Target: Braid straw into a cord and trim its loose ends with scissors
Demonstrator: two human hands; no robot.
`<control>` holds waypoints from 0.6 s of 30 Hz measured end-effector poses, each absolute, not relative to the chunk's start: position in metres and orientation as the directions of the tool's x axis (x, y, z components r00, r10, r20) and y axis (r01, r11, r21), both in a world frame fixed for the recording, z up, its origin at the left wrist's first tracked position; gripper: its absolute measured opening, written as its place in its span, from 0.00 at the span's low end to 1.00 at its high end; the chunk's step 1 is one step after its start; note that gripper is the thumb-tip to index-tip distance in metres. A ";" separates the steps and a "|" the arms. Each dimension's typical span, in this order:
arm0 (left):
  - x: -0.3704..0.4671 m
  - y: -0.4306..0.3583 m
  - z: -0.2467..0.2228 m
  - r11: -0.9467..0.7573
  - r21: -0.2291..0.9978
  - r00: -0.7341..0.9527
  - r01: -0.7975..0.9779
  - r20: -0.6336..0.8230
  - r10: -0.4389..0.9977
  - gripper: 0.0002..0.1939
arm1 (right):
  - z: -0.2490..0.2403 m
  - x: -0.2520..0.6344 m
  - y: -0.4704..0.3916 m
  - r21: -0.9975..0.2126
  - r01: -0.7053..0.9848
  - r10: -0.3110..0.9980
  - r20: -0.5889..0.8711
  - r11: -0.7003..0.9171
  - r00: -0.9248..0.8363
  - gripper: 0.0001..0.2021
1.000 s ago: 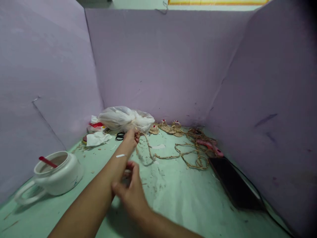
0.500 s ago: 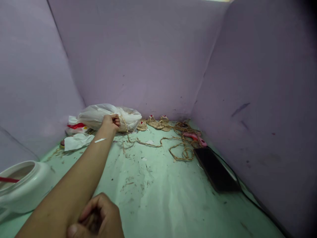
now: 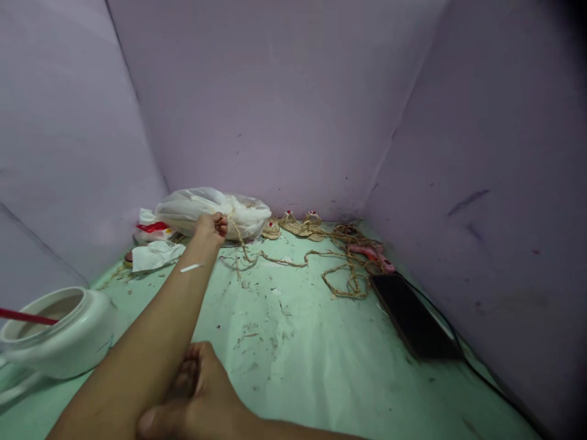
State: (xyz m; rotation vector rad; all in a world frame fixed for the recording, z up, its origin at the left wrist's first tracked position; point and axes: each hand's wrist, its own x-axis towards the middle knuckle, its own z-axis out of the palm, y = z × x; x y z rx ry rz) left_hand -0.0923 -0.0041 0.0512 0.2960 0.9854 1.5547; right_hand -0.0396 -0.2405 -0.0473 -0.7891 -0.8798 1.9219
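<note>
Left hand (image 3: pixel 210 227) is stretched far out, fingers curled tight around the end of the jute twine (image 3: pixel 293 263), right against the clear plastic bag (image 3: pixel 215 208) by the back wall. The twine trails right across the green table (image 3: pixel 330 366) into a loose tangle beside the pink glue gun (image 3: pixel 369 252) and a dark phone (image 3: pixel 415 315). Right hand (image 3: pixel 202 397) sits low in a loose fist against the left forearm; what it grips, I cannot tell. The white jar (image 3: pixel 59 333) is cut off at the left edge, 1 red stick (image 3: pixel 25 317) poking out.
</note>
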 end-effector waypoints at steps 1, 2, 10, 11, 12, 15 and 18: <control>-0.091 -0.007 0.052 0.064 0.720 -0.256 -0.691 -0.327 0.910 0.16 | -0.046 -0.038 -0.240 -0.801 -0.407 0.835 -0.197 -0.439 -0.513 0.30; -0.090 -0.011 0.054 0.059 0.720 -0.253 -0.691 -0.318 0.914 0.14 | -0.043 -0.035 -0.239 -0.790 -0.370 0.776 -0.201 -0.489 -0.598 0.28; -0.089 -0.102 0.065 0.135 0.733 -0.066 -0.667 -0.238 0.969 0.04 | -0.011 0.029 -0.151 -0.467 -0.612 0.763 -0.486 -0.638 -0.425 0.11; -0.090 -0.119 0.062 0.182 0.769 0.054 -0.613 -0.189 0.980 0.02 | -0.009 0.039 -0.138 -0.415 -0.640 0.750 -0.503 -0.646 -0.430 0.14; -0.091 -0.134 0.058 0.217 0.804 0.184 -0.554 -0.137 0.973 0.03 | -0.008 0.049 -0.126 -0.399 -0.682 0.774 -0.477 -0.613 -0.416 0.15; -0.094 -0.168 0.035 0.318 0.906 0.507 -0.278 -0.143 0.850 0.11 | -0.006 0.065 -0.106 -0.500 -0.682 0.837 -0.425 -0.534 -0.344 0.09; -0.094 -0.178 0.008 0.449 0.891 0.564 -0.057 -0.343 0.751 0.13 | -0.001 0.067 -0.100 -0.633 -0.658 0.908 -0.358 -0.408 -0.218 0.05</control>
